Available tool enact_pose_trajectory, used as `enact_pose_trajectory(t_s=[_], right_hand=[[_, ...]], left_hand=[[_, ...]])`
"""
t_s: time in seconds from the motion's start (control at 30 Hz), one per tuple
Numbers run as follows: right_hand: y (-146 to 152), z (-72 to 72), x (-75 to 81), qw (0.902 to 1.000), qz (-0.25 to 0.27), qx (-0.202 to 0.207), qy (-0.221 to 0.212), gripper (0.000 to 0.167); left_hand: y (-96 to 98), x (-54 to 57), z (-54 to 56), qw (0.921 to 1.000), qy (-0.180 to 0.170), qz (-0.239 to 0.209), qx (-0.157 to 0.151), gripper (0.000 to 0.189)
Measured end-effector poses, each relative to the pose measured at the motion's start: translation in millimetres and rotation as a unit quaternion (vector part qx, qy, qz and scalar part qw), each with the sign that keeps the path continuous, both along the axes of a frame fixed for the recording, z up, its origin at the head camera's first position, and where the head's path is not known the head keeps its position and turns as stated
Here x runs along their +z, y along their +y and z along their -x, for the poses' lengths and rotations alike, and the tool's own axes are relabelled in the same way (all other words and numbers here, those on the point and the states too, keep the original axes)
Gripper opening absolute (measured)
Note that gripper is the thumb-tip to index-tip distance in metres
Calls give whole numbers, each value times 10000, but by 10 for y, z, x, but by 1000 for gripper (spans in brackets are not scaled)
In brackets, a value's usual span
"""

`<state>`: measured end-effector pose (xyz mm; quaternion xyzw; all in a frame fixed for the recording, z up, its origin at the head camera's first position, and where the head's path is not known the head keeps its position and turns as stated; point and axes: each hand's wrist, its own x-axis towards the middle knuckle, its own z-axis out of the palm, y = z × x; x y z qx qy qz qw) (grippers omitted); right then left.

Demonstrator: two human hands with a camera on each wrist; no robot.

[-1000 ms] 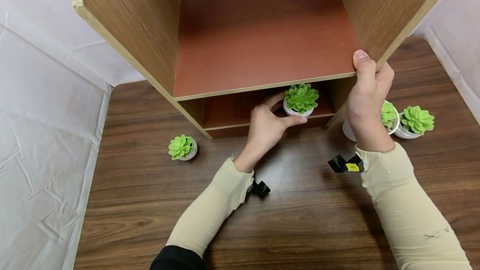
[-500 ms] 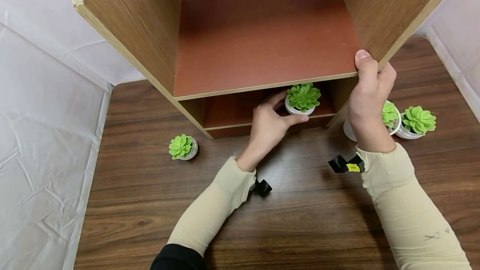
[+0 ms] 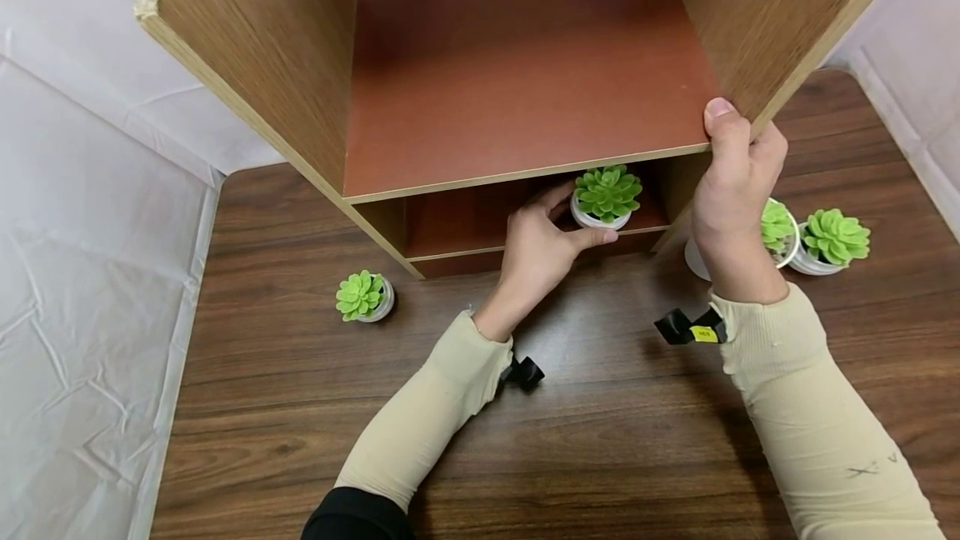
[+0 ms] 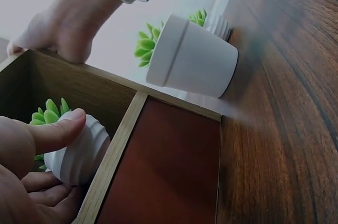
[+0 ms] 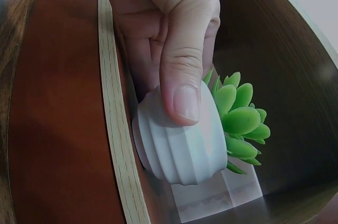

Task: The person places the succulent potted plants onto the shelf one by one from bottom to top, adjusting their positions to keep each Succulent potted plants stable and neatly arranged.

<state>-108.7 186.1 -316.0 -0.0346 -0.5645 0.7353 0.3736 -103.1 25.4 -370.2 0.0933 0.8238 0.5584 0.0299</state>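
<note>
A small potted succulent (image 3: 609,195), green rosette in a ribbed white pot (image 5: 182,139), stands at the front of the lower compartment of a wooden bookshelf (image 3: 525,73). My left hand (image 3: 536,252) holds that pot, thumb across its front and fingers around the far side, as the left wrist view also shows. My right hand (image 3: 738,198) grips the front edge of the bookshelf's right side panel. Its thumb lies on the upper shelf's corner, and its fingers go round the outside, partly hidden.
On the wood-grain tabletop (image 3: 600,440), another potted succulent (image 3: 363,297) sits left of the bookshelf. To the right, a larger smooth white pot (image 4: 193,57) with a succulent is partly behind my right wrist, beside a ribbed-pot succulent (image 3: 831,242). White sheeting (image 3: 82,273) borders the left side.
My left hand and the succulent it holds have shifted slightly right and inward on the lower shelf. The right hand keeps its grip on the bookshelf.
</note>
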Motion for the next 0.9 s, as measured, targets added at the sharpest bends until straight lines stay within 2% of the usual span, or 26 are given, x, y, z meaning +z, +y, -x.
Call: enact_pose_trajectory(t_s=[0.13,0.37,0.53,0.7,0.9], right_hand=[[-14,-9,8,9990,400,99,-179,23],[-3,-11,-1,9996,218,105,-152,24],[5,-11,4,9996,224,67,-145,24],[23,-7,4,9999,18,57,-119,25],[15,7,4,9984,467,51,-318,23]], left_hand=[[-10,-4,8,9999,-61,140,-28,75],[-15,-8,22,9997,-134,189,-70,77],[-8,-7,33,9998,-87,147,-130,75],[1,-7,45,9997,-31,192,-170,75],[-9,-19,47,9992,-81,304,-235,78]])
